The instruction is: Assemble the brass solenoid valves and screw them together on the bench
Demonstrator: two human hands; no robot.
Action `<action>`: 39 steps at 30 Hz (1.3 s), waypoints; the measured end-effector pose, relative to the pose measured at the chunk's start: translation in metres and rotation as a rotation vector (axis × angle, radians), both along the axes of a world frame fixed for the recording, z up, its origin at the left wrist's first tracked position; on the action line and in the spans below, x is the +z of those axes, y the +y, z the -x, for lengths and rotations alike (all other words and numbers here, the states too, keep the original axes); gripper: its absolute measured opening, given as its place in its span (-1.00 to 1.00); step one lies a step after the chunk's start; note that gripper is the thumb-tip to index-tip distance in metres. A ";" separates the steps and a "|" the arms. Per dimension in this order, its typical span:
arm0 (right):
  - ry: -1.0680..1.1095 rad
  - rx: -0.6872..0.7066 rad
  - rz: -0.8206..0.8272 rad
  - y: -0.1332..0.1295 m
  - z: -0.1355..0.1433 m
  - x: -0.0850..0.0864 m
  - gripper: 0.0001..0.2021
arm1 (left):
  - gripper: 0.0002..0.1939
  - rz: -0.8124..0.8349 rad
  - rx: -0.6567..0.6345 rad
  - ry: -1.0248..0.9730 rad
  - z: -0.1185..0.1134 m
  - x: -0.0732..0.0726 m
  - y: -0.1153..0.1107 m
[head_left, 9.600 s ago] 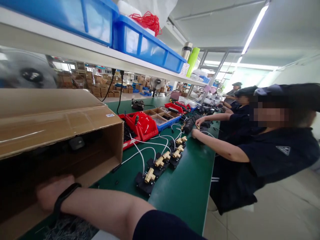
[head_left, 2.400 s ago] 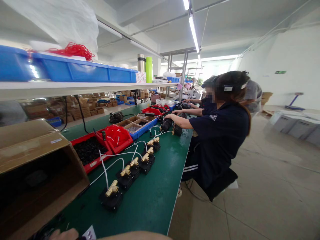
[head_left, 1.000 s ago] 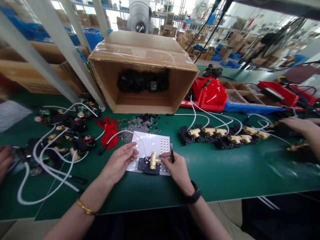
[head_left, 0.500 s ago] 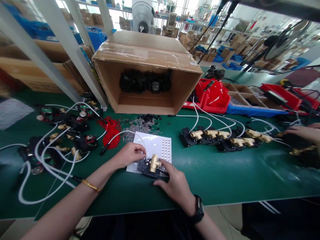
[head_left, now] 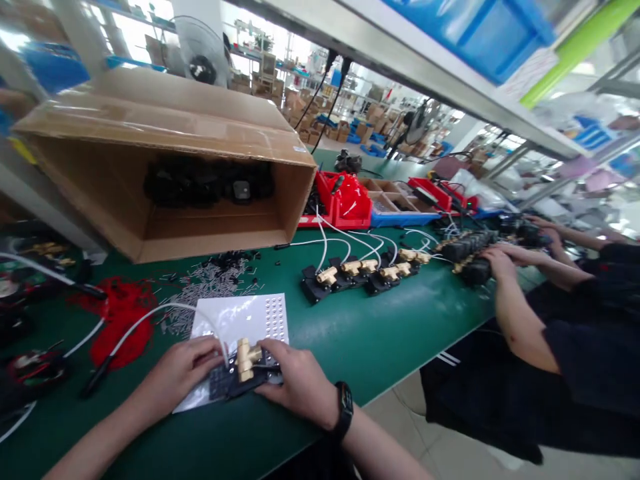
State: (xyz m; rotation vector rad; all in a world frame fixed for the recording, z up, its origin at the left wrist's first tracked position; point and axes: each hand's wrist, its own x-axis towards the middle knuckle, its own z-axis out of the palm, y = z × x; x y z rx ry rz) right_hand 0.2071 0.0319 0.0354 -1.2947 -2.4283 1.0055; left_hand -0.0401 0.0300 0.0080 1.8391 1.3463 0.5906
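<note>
A black plastic housing with a brass tee fitting point(head_left: 245, 360) lies over the lower part of a white sheet point(head_left: 235, 312). My right hand point(head_left: 303, 380) grips its right side, thumb along the near edge and fingers by the brass. At the housing's left, my left hand point(head_left: 187, 370) has its fingertips pinched together beside the base of a white cable point(head_left: 173, 306). What sits between those fingertips, if anything, is hidden. The cable arcs up and left to a black end plug point(head_left: 95, 377). Rows of small metal pieces point(head_left: 275, 319) dot the sheet's right side.
Loose screws point(head_left: 205, 287) and red bits point(head_left: 123, 327) lie beyond the sheet. An open cardboard box point(head_left: 200, 137) stands behind them. Further right are similar brass-fitted units point(head_left: 353, 269), red bins point(head_left: 353, 203) and a co-worker's hands point(head_left: 500, 260) on black parts.
The view has swung right, bringing the co-worker's arms into sight. My right hand has closed from beside the housing onto it. My left hand stays near the cable base.
</note>
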 end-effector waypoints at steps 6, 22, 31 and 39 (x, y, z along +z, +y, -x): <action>0.052 0.002 0.046 0.002 -0.001 -0.002 -0.33 | -0.78 -0.242 -0.041 0.016 0.011 -0.023 -0.006; -0.031 -0.239 -0.141 0.120 0.045 -0.008 -0.88 | -0.70 -0.335 -0.012 0.168 0.002 -0.002 -0.022; 0.143 -0.254 -0.062 0.098 0.032 -0.004 -0.91 | -0.72 0.040 0.044 -0.059 -0.006 0.018 -0.037; 0.511 -0.442 0.338 -0.022 -0.015 -0.005 -0.80 | -0.74 -0.229 0.024 0.094 -0.010 -0.001 -0.034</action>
